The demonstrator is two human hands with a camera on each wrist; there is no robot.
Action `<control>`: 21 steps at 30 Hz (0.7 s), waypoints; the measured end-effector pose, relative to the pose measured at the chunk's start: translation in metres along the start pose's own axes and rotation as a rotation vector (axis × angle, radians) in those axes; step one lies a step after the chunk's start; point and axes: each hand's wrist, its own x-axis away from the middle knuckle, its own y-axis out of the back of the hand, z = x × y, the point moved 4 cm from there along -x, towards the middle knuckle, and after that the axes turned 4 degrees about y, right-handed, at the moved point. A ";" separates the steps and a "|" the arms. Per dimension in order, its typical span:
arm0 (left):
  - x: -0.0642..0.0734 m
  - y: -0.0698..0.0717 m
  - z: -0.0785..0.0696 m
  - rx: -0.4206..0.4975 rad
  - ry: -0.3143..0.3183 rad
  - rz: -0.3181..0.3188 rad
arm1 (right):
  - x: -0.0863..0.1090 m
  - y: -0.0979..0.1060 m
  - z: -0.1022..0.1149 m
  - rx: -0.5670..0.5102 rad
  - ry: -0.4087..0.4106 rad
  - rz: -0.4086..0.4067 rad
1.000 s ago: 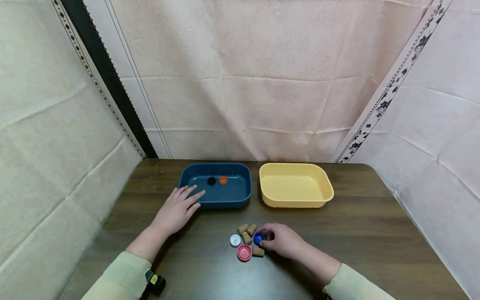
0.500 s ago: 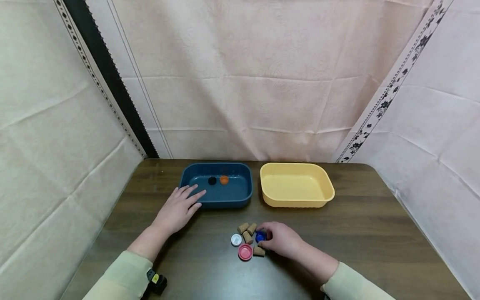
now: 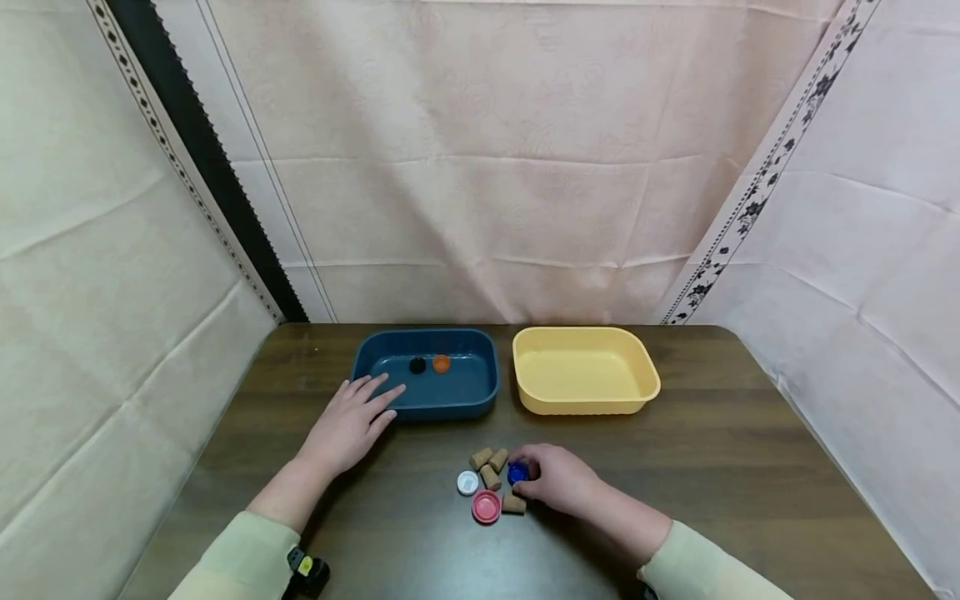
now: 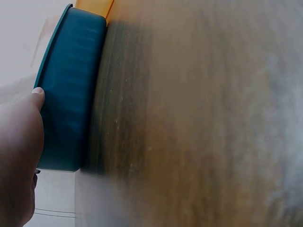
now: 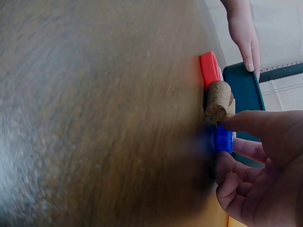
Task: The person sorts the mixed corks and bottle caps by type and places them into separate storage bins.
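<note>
My left hand [image 3: 349, 424] lies with fingers spread and fairly straight over the near left rim of a dark blue tub [image 3: 477, 408]. Inside the tub are a black round piece [image 3: 417, 365] and an orange one [image 3: 441, 363]. My right hand [image 3: 561, 481] pinches a blue bottle cap [image 5: 224, 138] between thumb and fingers, low at the tabletop. Several corks lie close by, one cork [image 5: 218, 100] right beside the thumb. A red bottle cap [image 3: 486, 507] and a white bottle cap [image 3: 467, 482] sit to the left of that hand.
A yellow tub [image 3: 587, 406] with nothing in it stands to the right of the blue one. Both rest near the back of the dark wooden table [image 3: 720, 467]. Light cloth [image 3: 465, 208] hangs behind and along the sides.
The head view has shifted slightly. My left hand stays on the blue tub's rim, and my right hand stays at the blue bottle cap with hardly any movement.
</note>
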 end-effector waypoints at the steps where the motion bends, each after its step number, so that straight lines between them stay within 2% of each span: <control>1: 0.000 0.000 0.000 0.001 -0.001 -0.002 | 0.000 0.001 0.000 -0.009 -0.003 0.000; 14: 0.002 0.000 0.001 -0.001 0.005 0.010 | 0.000 0.012 0.002 -0.118 -0.021 -0.006; 21: 0.000 -0.002 0.001 -0.016 -0.011 -0.018 | -0.003 0.019 0.004 -0.185 -0.047 -0.012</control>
